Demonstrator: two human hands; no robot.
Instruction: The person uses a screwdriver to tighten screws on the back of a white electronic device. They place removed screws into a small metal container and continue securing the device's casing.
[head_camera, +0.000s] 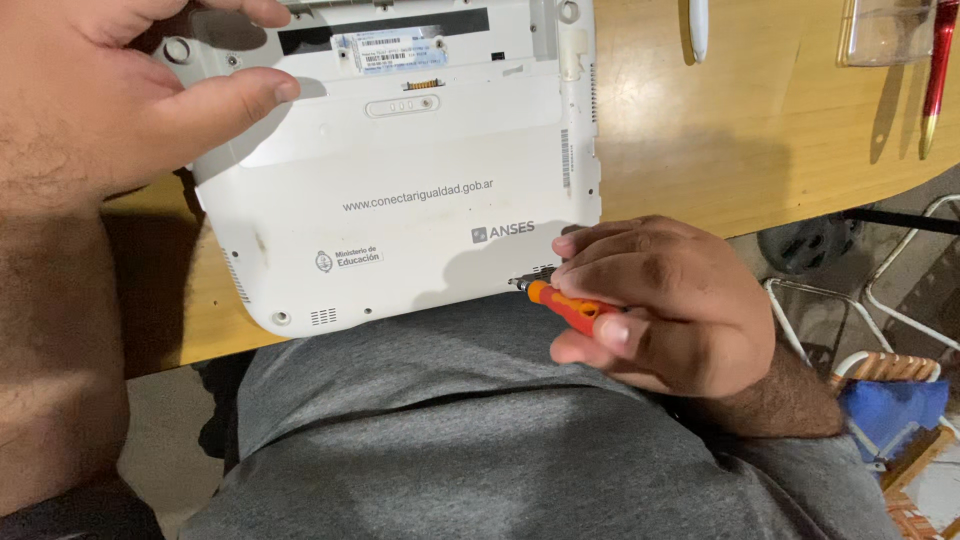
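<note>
A white laptop (420, 200) lies upside down on a wooden table (720, 140), its underside facing me and its near edge over my lap. My left hand (110, 90) rests on the laptop's far left corner, thumb across the casing, fingers spread. My right hand (660, 305) grips a small orange screwdriver (570, 305). Its metal tip touches the laptop's near right corner, where a screw hole sits beside a small vent.
On the table's far right lie a white pen (698, 28), a clear plastic case (885, 32) and a red pen (936, 75). Beyond the table edge at right are white wire chair frames (880, 300) and a blue cloth (895, 410). My grey shirt (480, 430) fills the foreground.
</note>
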